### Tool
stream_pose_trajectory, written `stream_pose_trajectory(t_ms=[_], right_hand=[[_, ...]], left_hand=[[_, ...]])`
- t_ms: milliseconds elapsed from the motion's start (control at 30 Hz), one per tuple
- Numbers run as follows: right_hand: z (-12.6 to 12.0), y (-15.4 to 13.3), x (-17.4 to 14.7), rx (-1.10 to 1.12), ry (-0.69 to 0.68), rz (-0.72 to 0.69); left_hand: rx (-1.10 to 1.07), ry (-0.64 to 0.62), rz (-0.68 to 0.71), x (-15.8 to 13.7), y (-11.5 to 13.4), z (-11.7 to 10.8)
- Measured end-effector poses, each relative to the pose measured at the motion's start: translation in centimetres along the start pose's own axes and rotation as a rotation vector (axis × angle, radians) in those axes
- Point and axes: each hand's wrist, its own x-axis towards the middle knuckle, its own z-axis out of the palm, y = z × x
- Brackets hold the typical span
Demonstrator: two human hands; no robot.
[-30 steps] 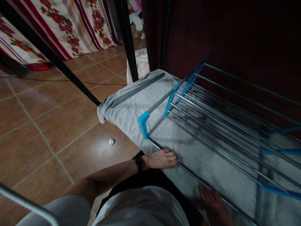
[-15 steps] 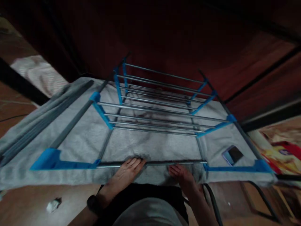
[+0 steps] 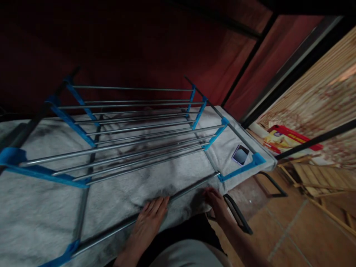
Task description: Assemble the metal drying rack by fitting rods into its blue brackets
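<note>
My left hand lies over the front metal tube of a rack, its fingers closed together across the tube and their tips partly hidden. Near the tube's right end is my right hand, apart from it, fingers loosely curled with nothing seen in them. Blue plastic connectors, one at the right and one at the lower left, meet the tube's ends. Behind it, the rack's several thin rods run between more blue side pieces.
A grey blanket covers the surface under the rack. On it at the right lies a phone. A dark red curtain hangs behind. Beyond the right edge are a red and yellow box, a wooden frame and a black metal frame.
The view has turned to the right, so the rack appears shifted left and slanted. My right hand has drawn away from the tube; my left hand stays on it.
</note>
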Motion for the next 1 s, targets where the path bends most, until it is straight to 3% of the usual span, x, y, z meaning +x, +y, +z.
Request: stream_pose_trajectory(t_ms=[133,233,400,567,767,1000], right_hand=[[-3.1,0.4,2.1,-0.161,0.341,-0.270],[-4.9,0.5,3.7,-0.228,0.441,-0.363],[-6.4,0.5,5.9,-0.550,0.351,-0.509],[-7.3,-0.1,6.8,-0.624,0.273,-0.544],[-9.3,-1.3,7.5,-0.749,0.074,-0.613],[-9.2,-1.4,8.8,-0.832,0.227,-0.666]], left_hand=[[-0.047,-0.039,0.038,3.0,1.6,0.0],[-0.108,-0.093,0.033,5.1,2.9,0.1],[-0.206,-0.197,0.025,7.8,4.4,0.9],[-0.238,-0.253,0.008,9.8,5.4,1.9],[-0.229,-0.231,0.088,11.4,6.8,3.5],[-0.315,-0.250,0.085,13.9,8.2,4.7]])
